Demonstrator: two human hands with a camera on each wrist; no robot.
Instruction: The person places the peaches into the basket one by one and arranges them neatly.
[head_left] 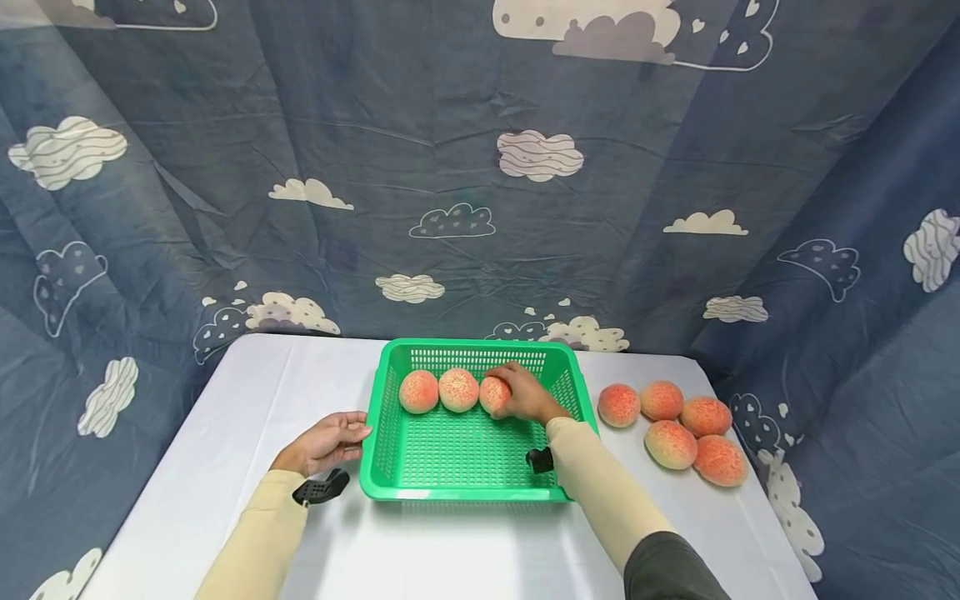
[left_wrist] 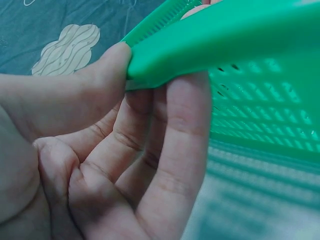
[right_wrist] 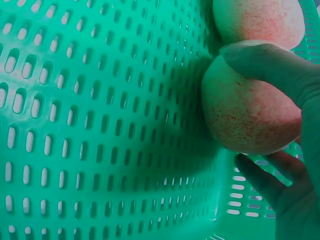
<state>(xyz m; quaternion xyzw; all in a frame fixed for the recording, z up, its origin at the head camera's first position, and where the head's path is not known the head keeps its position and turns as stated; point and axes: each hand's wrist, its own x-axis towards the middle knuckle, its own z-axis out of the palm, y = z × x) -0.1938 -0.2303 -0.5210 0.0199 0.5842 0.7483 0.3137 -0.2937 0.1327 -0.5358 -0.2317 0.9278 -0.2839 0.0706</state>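
Note:
A green plastic basket [head_left: 457, 460] with slotted walls sits on the table. Inside it, along the far wall, two peaches [head_left: 418, 392] [head_left: 458, 390] lie side by side, and a third peach [head_left: 492, 395] stands at the right end of that row. My right hand [head_left: 531, 395] reaches over the basket and holds this third peach, thumb on one side and fingers round the other; in the right wrist view the peach [right_wrist: 250, 112] is close to the basket's floor. My left hand [head_left: 327, 443] pinches the basket's left rim [left_wrist: 225, 42], thumb against its edge and fingers underneath.
To the right of the basket several more peaches [head_left: 671, 444] lie in a loose cluster on the white tabletop [head_left: 315, 367]. A dark blue curtain [head_left: 427, 167] with cloud prints hangs behind the table and along its sides.

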